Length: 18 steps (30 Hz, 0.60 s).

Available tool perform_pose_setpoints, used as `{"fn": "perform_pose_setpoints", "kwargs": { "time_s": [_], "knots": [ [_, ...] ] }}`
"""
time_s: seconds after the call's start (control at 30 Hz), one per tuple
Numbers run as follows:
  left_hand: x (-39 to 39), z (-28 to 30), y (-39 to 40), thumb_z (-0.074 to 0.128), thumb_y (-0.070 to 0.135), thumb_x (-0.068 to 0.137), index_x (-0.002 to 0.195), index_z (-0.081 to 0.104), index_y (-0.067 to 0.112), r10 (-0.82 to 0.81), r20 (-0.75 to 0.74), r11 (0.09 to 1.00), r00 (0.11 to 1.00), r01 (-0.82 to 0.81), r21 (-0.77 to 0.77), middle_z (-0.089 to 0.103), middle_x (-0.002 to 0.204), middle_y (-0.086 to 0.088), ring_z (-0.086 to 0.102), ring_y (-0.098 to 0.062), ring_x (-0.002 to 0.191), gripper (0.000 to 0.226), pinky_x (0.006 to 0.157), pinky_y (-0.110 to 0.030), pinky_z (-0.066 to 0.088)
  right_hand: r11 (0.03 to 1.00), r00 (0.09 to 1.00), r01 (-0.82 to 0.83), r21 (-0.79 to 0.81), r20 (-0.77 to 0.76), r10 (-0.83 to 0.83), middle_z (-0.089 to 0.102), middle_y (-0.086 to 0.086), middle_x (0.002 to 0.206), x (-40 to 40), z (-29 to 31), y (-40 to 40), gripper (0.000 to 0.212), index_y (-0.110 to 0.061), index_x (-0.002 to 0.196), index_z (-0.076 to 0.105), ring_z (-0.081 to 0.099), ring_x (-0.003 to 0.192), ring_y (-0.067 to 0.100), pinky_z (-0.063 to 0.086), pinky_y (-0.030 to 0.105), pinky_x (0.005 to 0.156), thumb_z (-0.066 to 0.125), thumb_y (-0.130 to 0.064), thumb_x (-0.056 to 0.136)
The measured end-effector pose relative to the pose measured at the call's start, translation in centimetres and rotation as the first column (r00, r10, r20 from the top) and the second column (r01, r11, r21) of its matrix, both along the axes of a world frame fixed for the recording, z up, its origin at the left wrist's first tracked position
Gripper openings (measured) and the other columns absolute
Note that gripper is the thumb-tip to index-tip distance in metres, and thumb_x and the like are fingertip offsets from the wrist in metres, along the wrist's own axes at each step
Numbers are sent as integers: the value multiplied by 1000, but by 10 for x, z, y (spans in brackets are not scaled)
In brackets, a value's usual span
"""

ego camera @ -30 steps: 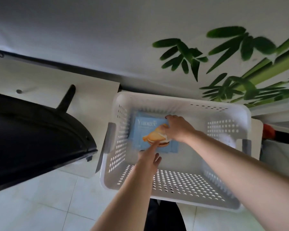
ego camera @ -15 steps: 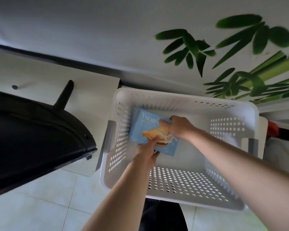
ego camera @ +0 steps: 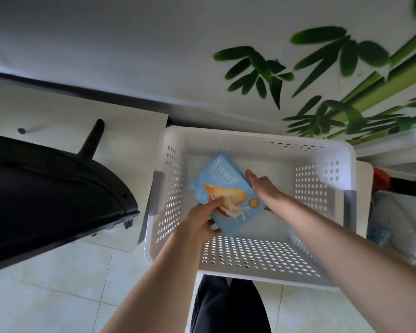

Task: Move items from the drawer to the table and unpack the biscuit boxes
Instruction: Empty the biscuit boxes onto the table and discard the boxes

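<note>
A light blue biscuit box (ego camera: 222, 186) with a sandwich-biscuit picture is tilted up inside the white perforated drawer basket (ego camera: 255, 140). My left hand (ego camera: 202, 221) grips its near lower corner, thumb across the front face. My right hand (ego camera: 265, 187) lies flat against the box's right edge with the fingers straight, part of it behind the box. The rest of the basket floor that shows is bare.
A black curved chair seat (ego camera: 46, 200) juts in at the left over a white surface (ego camera: 120, 131). White shelving with coloured items (ego camera: 399, 212) stands to the right. A wall with bamboo leaves (ego camera: 334, 68) is behind, pale floor tiles (ego camera: 58, 296) below.
The box has been raised off the basket floor and tipped towards me. My left hand went from reaching to gripping its lower corner, and my right hand shifted from on top to its right edge.
</note>
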<state>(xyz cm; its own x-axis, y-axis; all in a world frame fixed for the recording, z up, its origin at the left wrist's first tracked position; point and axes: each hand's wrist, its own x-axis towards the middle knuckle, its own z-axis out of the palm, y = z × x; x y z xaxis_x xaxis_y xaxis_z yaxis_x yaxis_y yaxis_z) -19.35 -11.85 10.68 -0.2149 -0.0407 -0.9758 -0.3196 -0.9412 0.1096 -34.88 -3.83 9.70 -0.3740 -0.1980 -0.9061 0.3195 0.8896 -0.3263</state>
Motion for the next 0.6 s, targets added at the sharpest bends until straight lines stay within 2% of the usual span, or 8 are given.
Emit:
{"fn": "perform_pose_setpoints", "kwargs": {
  "time_s": [0.07,0.1,0.17,0.2,0.27,0.4,0.53,0.6],
  "knots": [
    [2,3,-2,71,18,86,118,62,12,30,-16,999,999,-29,13,64,101,-10,61,-26,90,34,77,-43,54,995,994,90,-43,69,-86,74,15,95,0,8,2,72,-4,108,67,70,80,27,59,40,78,54,-66,76],
    [4,6,-2,71,20,86,118,62,10,36,-19,999,999,-36,18,65,103,-12,62,-28,92,34,83,-44,53,993,991,95,-64,105,-88,74,12,86,1,12,4,61,-7,101,69,70,74,25,60,36,72,55,-63,80],
    [7,13,-3,73,23,83,119,64,8,40,-37,999,999,-39,28,68,114,-14,63,-32,106,39,94,-48,51,990,989,83,-112,133,-68,72,7,75,3,21,8,50,-13,91,69,69,69,22,57,31,65,52,-60,88],
    [8,17,-3,75,24,80,121,64,8,44,-57,998,997,-42,39,67,119,-15,62,-34,112,45,93,-49,51,989,990,76,-130,125,-60,71,5,73,4,26,10,48,-14,88,67,68,67,21,55,29,63,50,-58,90],
    [11,28,-2,73,24,77,124,63,7,53,-113,997,992,-47,60,67,121,-17,64,-34,109,51,85,-47,54,985,992,93,-143,95,-80,69,5,76,7,39,14,45,-14,91,64,66,67,20,53,28,59,48,-56,93],
    [22,58,1,63,23,83,120,63,6,78,-223,995,972,-61,81,72,109,-17,72,-31,89,41,66,-39,59,984,997,79,-157,12,-78,68,10,86,12,67,26,54,-4,105,61,65,70,23,54,32,60,52,-55,93],
    [34,92,0,65,22,87,134,55,7,16,-250,1000,968,-12,15,66,123,-19,68,-34,104,51,72,-42,59,978,997,76,-195,-5,-79,69,6,86,16,108,38,43,-11,106,56,68,67,20,55,30,53,61,-50,89],
    [39,114,0,65,24,85,134,55,5,-10,-279,1000,960,5,-19,67,122,-19,68,-35,103,53,72,-42,59,967,993,115,-227,12,-115,70,7,91,17,129,45,43,-14,104,56,71,74,23,61,38,61,70,-48,83]
  ]
}}
